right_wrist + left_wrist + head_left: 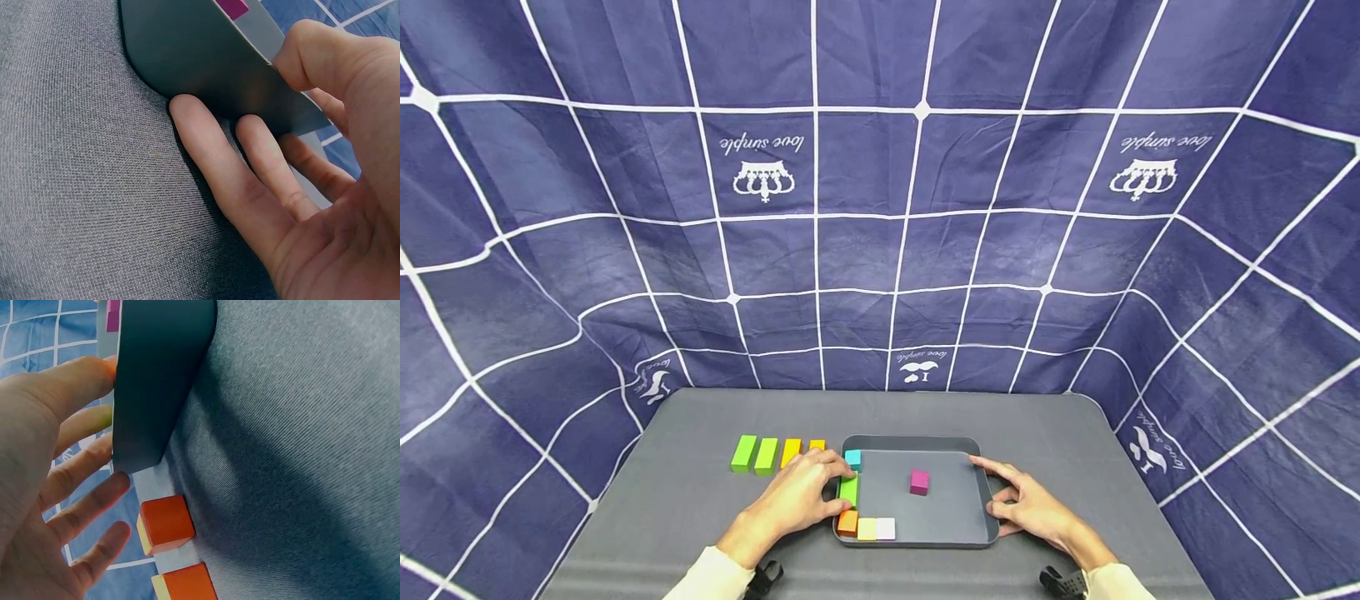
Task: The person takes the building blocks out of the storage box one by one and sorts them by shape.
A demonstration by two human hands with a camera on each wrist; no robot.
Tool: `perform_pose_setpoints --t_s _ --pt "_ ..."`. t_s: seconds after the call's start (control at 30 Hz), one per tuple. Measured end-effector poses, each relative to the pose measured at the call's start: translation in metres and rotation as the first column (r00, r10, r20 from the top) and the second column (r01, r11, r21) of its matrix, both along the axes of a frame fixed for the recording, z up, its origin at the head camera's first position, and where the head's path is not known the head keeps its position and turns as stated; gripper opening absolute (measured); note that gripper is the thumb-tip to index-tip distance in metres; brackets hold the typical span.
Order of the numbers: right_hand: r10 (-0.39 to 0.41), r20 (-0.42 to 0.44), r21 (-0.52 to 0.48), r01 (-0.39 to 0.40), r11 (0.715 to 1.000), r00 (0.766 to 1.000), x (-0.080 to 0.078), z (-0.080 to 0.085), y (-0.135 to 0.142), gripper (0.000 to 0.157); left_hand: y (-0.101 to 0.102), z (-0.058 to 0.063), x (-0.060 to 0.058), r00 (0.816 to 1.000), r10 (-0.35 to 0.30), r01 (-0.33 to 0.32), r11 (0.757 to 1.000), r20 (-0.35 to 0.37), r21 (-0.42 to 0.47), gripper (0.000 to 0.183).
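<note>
A grey tray (940, 533) lies on the table. My left hand (797, 492) reaches over its left wall, thumb and index finger pinching a green block (848, 490) lengthwise inside the tray. A cyan block (853, 459) sits beyond the green one, an orange block (847, 523) on its near side. Pale yellow (867, 529) and white (886, 529) blocks follow along the near wall. Around the middle stands a magenta cube (919, 482). My right hand (1030, 504) grips the tray's right wall (187, 56), thumb over the rim and other fingers against the outside.
Left of the tray stand two green blocks (743, 453) (767, 456) and two yellow-orange blocks (791, 451) (817, 444), partly behind my left hand. A blue curtain with white lines (880, 250) hangs behind and beside the grey table (662, 500).
</note>
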State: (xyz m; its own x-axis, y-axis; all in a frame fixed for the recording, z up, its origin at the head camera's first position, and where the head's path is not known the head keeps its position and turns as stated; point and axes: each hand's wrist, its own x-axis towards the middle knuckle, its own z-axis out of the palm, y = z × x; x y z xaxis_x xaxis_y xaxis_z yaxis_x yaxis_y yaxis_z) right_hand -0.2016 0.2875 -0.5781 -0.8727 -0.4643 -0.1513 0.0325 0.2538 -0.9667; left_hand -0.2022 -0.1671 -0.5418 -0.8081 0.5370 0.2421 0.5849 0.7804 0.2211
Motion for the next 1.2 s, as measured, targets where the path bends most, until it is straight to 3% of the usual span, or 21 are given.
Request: perform_pose_setpoints --t_s 0.4,1.2 --pt "0.006 -0.001 0.004 -0.006 1.0 1.0 0.0002 0.0009 0.0074 0.087 0.0079 0.0027 0.0047 1.0 0.002 -0.002 1.0 -0.019 0.007 0.041" --pt "0.003 0.005 -0.005 -0.003 1.0 1.0 -0.0024 -0.0002 0.0027 0.086 0.0053 0.0053 0.0005 0.998 0.009 -0.01 1.0 0.056 0.008 0.047"
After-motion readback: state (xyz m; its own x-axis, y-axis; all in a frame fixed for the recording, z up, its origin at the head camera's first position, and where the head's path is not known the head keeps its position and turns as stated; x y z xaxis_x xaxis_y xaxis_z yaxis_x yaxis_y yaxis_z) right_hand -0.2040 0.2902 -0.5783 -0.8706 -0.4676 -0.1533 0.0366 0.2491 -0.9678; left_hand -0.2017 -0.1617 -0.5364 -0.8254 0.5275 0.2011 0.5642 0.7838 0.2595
